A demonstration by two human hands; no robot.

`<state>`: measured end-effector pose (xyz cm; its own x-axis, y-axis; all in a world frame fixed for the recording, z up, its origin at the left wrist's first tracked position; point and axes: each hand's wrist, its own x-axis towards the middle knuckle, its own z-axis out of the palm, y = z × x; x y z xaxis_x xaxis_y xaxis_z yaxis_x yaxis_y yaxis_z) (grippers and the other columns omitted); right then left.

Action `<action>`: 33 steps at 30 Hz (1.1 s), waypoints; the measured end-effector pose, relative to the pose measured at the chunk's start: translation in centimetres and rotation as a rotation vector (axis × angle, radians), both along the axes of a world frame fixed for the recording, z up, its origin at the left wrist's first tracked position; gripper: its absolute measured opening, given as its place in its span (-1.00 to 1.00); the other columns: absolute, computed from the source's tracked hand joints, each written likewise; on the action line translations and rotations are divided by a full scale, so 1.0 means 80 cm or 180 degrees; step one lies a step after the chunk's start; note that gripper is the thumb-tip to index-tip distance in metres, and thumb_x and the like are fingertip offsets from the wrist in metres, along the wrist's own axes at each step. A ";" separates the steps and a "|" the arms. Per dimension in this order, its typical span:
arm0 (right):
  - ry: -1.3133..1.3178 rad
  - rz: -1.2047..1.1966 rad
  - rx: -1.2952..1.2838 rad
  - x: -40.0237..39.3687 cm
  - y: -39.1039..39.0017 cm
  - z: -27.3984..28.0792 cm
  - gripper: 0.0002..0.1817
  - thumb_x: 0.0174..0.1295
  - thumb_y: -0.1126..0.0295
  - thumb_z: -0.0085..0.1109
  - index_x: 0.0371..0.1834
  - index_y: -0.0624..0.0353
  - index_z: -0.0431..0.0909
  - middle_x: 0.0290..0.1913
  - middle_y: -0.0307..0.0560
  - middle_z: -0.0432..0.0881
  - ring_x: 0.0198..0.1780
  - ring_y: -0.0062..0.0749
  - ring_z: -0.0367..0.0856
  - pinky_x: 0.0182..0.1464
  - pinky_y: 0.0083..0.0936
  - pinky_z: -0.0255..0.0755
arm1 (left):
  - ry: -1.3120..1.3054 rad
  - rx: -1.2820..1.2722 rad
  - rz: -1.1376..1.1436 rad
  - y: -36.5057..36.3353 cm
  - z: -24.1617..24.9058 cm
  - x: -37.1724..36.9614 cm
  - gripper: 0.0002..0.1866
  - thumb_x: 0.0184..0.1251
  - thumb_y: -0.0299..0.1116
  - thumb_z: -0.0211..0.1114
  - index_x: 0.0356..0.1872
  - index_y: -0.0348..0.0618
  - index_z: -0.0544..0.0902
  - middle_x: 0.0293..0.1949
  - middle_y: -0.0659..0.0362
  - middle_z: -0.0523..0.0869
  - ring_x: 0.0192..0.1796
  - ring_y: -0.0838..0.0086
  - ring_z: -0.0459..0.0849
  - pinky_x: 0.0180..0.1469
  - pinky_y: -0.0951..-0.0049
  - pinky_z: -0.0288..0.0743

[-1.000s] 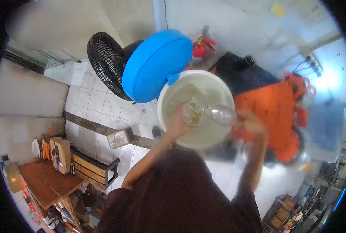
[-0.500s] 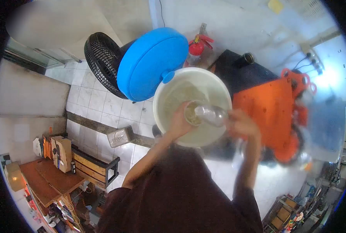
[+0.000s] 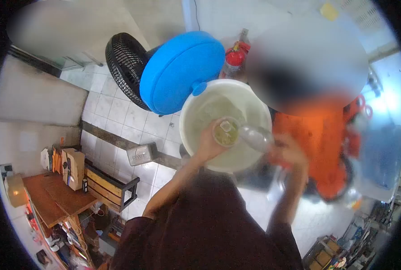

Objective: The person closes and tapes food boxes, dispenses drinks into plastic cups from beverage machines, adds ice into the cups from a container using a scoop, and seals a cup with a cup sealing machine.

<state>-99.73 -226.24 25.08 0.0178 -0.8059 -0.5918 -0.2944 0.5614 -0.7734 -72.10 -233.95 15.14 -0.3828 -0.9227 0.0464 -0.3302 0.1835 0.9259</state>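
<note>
Hands: both up over the white bucket [image 3: 200, 112], each one busy with its own vessel.
Left hand: the left hand [image 3: 208, 145] is wrapped round a small clear cup [image 3: 226, 132], fingers closed on its side, mouth of the cup facing up at the camera.
Cup: held above the bucket's open top, with a pale yellowish liquid and something lighter floating in it; it looks partly filled, though how full is hard to judge.
Right hand: the right hand [image 3: 289, 155] is blurred, but it grips the base of a clear bottle [image 3: 255, 137], fingers clamped on it.
Bottle: lying nearly level, neck pointing left, mouth right at the cup's rim, touching it or just beside it; which one, I cannot tell.
Progress: by the look of it the pour is under way, not finished. Liquid is already in the cup; the bottle is tipped at the rim; what remains inside the bottle is too smeared to read.
Arm pose: left forearm rises from the lower middle, elbow bent; right forearm comes up on the other side, wrist turned inward.
Bucket: holds cloudy liquid, with its blue lid [image 3: 180, 74] swung open and leaning on the far rim.
Around: black fan [image 3: 124, 67] behind the lid, red fire extinguisher [image 3: 233, 58] near the wall, tiled floor [image 3: 115, 121] below.
</note>
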 end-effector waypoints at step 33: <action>0.2405 -0.1202 -0.1473 0.214 0.146 0.058 -0.13 -0.12 0.26 0.51 0.35 0.20 0.35 0.19 0.27 0.52 0.23 0.18 0.49 0.27 -0.08 0.42 | 0.0560 -0.0020 -0.1520 0.112 0.052 0.042 -0.10 -0.04 -0.39 0.59 0.38 -0.34 0.34 0.32 -0.11 0.48 0.36 0.09 0.48 0.36 0.15 0.39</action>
